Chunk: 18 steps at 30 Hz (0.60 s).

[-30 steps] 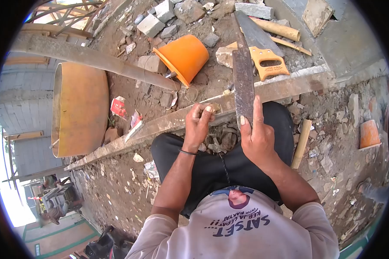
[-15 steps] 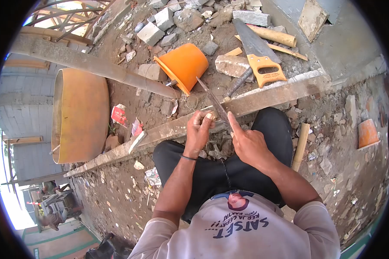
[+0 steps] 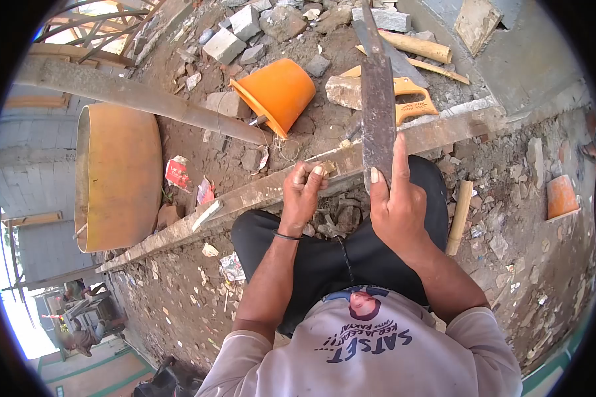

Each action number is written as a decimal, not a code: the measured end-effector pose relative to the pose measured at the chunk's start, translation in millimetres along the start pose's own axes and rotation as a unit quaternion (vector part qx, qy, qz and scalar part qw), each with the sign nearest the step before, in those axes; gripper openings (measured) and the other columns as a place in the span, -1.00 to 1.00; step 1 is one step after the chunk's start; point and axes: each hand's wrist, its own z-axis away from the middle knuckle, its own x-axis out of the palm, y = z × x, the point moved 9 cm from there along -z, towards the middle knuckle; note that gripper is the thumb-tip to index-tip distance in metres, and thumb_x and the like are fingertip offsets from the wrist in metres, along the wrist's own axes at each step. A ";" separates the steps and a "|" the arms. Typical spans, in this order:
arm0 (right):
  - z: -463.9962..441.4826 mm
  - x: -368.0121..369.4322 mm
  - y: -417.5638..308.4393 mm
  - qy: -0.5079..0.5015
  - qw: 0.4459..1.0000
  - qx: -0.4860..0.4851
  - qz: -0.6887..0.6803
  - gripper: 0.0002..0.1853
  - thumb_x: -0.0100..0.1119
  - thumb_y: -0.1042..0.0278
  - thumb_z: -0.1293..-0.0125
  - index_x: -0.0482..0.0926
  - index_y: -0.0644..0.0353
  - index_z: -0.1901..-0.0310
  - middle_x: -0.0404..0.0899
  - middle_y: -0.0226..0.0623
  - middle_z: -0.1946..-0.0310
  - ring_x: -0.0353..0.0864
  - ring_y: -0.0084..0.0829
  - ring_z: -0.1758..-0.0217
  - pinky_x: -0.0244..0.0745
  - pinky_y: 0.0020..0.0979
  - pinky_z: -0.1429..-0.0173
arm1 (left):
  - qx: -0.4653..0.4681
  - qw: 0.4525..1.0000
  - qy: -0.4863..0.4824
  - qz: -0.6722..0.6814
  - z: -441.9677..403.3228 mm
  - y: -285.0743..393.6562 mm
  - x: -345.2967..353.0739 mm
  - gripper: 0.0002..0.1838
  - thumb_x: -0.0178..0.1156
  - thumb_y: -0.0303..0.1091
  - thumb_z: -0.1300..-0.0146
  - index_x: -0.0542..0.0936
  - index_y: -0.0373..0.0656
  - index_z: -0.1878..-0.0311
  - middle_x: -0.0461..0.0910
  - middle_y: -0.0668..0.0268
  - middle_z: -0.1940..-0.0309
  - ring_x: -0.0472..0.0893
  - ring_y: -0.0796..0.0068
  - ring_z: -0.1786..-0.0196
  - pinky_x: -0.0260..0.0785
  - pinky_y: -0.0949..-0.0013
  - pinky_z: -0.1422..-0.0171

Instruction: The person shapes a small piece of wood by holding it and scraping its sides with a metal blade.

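1 dark blade is clamped in the right hand, above the beam; 1 small piece seems pinched by the left hand. Blade handling seems underway; steady fingers are probably needed next.

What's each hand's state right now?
Left hand: closed, apparently on a small brownish piece; too small to identify.
Right hand: holding a long dark blade, index finger extended.

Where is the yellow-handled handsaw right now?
In the head view, the yellow-handled handsaw lies at upper right, just beyond the long beam, partly hidden behind the dark metal blade in the person's right hand.
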 end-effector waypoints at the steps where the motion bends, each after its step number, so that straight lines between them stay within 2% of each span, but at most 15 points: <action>1: 6.7 4.7 5.8 0.002 1.000 -0.003 0.000 -0.18 0.21 0.50 -0.37 0.12 0.38 -0.63 0.65 -0.05 0.54 0.68 -0.07 0.56 0.56 -0.09 0.41 | 0.000 1.000 0.005 0.008 -0.8 2.0 0.8 -0.77 0.21 -0.27 -0.63 0.62 -0.28 0.03 0.71 0.28 0.23 0.65 0.57 0.25 0.59 0.41 0.06; 2: 22.9 40.2 18.9 -0.162 0.985 -0.009 0.056 -0.18 0.22 0.50 -0.37 0.13 0.37 -0.63 0.64 -0.05 0.56 0.68 -0.07 0.56 0.56 -0.09 0.41 | 0.001 1.000 0.008 0.017 -0.9 5.5 1.8 -0.77 0.21 -0.27 -0.63 0.62 -0.28 0.04 0.71 0.28 0.24 0.65 0.57 0.25 0.59 0.41 0.07; 3: 37.7 66.1 26.5 -0.319 0.941 -0.013 0.113 -0.18 0.22 0.50 -0.37 0.14 0.37 -0.63 0.63 -0.06 0.58 0.68 -0.07 0.57 0.56 -0.10 0.41 | 0.006 1.000 0.005 0.018 0.1 5.0 1.8 -0.77 0.21 -0.27 -0.63 0.62 -0.28 0.04 0.71 0.28 0.24 0.65 0.57 0.25 0.59 0.41 0.07; 6: 16.9 51.6 24.8 -0.289 0.951 0.004 0.106 -0.18 0.23 0.49 -0.37 0.14 0.35 -0.63 0.61 -0.08 0.62 0.67 -0.06 0.57 0.56 -0.09 0.41 | 0.008 1.000 0.006 0.024 -10.4 2.6 -0.8 -0.77 0.20 -0.27 -0.63 0.61 -0.28 0.05 0.71 0.26 0.25 0.65 0.57 0.25 0.58 0.40 0.08; 9: -7.4 3.6 -0.8 -0.041 0.999 -0.010 0.029 -0.18 0.22 0.50 -0.38 0.14 0.35 -0.64 0.60 -0.14 0.61 0.63 -0.13 0.61 0.52 -0.15 0.47 | 0.016 1.000 -0.012 0.008 -2.0 -2.3 -2.0 -0.76 0.20 -0.27 -0.63 0.62 -0.29 0.01 0.72 0.25 0.20 0.66 0.56 0.24 0.59 0.40 0.07; 11: 2.0 9.6 -4.1 -0.047 0.998 -0.023 0.031 -0.18 0.21 0.50 -0.38 0.13 0.35 -0.64 0.59 -0.13 0.63 0.64 -0.12 0.61 0.52 -0.15 0.47 | 0.013 1.000 -0.009 0.015 -1.0 0.4 -0.9 -0.77 0.20 -0.27 -0.63 0.62 -0.29 0.03 0.72 0.25 0.20 0.65 0.56 0.24 0.59 0.39 0.07; 12: 16.7 31.3 4.8 -0.142 0.987 -0.024 0.064 -0.18 0.21 0.50 -0.38 0.13 0.36 -0.64 0.59 -0.12 0.63 0.65 -0.10 0.60 0.53 -0.14 0.46 | 0.014 1.000 -0.010 0.021 -2.3 2.3 0.1 -0.77 0.20 -0.26 -0.63 0.61 -0.28 0.06 0.72 0.26 0.21 0.65 0.56 0.23 0.59 0.39 0.07; 13: 42.7 68.7 27.1 -0.315 0.939 -0.047 0.129 -0.17 0.20 0.49 -0.38 0.11 0.38 -0.64 0.62 -0.10 0.61 0.67 -0.08 0.58 0.54 -0.10 0.44 | 0.019 0.999 -0.013 0.022 -2.3 5.0 0.8 -0.77 0.20 -0.26 -0.63 0.61 -0.28 0.06 0.72 0.26 0.21 0.65 0.56 0.23 0.59 0.39 0.07; 16: 24.5 56.8 23.7 -0.313 0.940 -0.023 0.130 -0.16 0.19 0.49 -0.38 0.09 0.39 -0.64 0.65 -0.08 0.57 0.70 -0.07 0.55 0.54 -0.07 0.43 | 0.016 1.000 -0.003 0.011 -11.9 2.1 -2.4 -0.76 0.20 -0.26 -0.63 0.61 -0.28 0.05 0.72 0.26 0.20 0.65 0.55 0.22 0.59 0.39 0.07; 18: -3.1 18.8 -4.2 -0.143 0.987 -0.025 0.075 -0.16 0.22 0.50 -0.38 0.09 0.38 -0.64 0.59 -0.18 0.62 0.64 -0.16 0.61 0.50 -0.13 0.48 | 0.018 0.999 -0.015 0.025 -3.5 -2.7 -2.0 -0.75 0.20 -0.25 -0.63 0.62 -0.29 0.01 0.71 0.27 0.20 0.65 0.55 0.22 0.60 0.39 0.07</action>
